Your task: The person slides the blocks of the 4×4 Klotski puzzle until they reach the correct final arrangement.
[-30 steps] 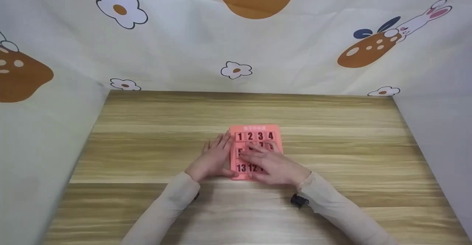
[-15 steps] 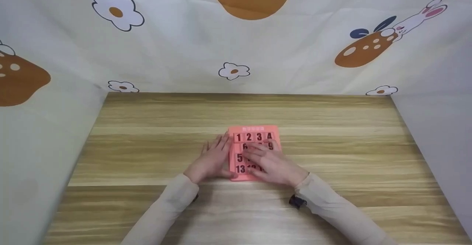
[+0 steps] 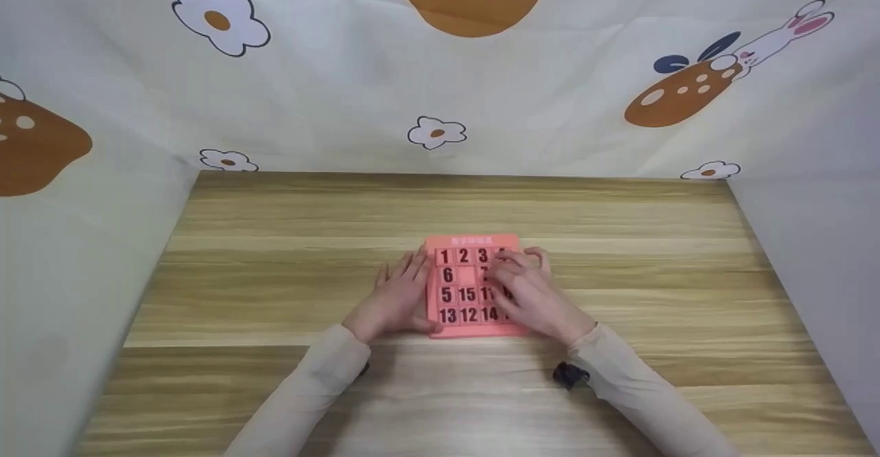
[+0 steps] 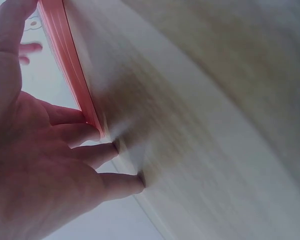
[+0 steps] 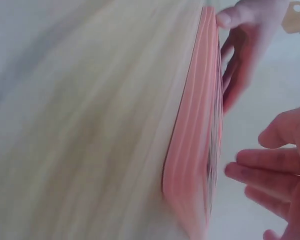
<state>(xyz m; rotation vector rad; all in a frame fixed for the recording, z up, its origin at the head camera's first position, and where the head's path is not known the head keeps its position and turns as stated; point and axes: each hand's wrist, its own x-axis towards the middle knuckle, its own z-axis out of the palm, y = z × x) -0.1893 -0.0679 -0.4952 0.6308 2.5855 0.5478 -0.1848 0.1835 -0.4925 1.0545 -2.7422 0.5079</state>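
Observation:
A pink number slide puzzle (image 3: 474,332) lies flat on the wooden table, its top row reading 1, 2, 3 and a partly covered 4. In the second row the 6 tile (image 3: 447,275) sits at the left end, with a bare square beside it. My left hand (image 3: 393,299) rests along the puzzle's left side, thumb at the near corner; in the left wrist view its fingers (image 4: 85,134) reach out straight at the pink edge. Over the right-hand columns is my right hand (image 3: 540,299), hiding several tiles. The right wrist view has its loosely bent fingers (image 5: 265,172) above the tile face.
The wood-grained table (image 3: 289,223) spreads around the puzzle. A pale cloth wall (image 3: 330,86) printed with flowers and carrots rises at the back, with pale walls on both sides. A black wrist device (image 3: 570,375) shows under the right sleeve.
The 5 tile has slid down into the third row, then the 6 tile left into the second row's first place. My right hand has shifted right; the left hand stays put.

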